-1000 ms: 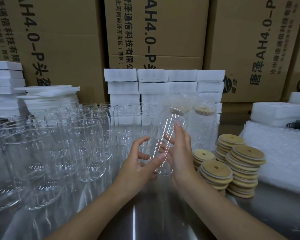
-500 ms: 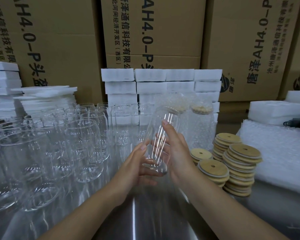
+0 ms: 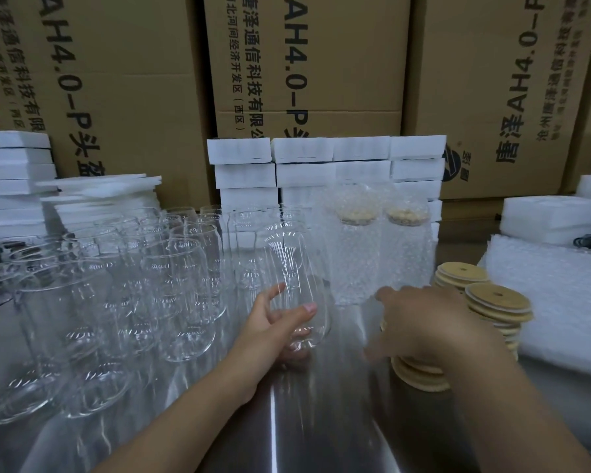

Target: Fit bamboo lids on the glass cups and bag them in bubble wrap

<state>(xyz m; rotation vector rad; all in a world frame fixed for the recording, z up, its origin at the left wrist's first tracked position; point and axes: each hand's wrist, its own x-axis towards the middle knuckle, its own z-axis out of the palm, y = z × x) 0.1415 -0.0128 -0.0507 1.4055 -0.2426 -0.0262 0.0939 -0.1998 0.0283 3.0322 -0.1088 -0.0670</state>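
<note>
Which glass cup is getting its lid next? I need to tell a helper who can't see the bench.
Find the crowd of empty glass cups on the steel table. Just right of them, one cup tilts in the left hand, before two bubble-wrapped cups. It alone is lifted and gripped.

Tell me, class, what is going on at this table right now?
A person is packing glass cups. The left hand holds one bare cup, tilted, above the metal table. The right hand reaches over the stacks of bamboo lids, seemingly for one; whether it grips a lid cannot be told. Many more empty cups stand to the left. Behind, two cups already lidded and bagged in bubble wrap stand upright, so the held cup has no lid yet.
</note>
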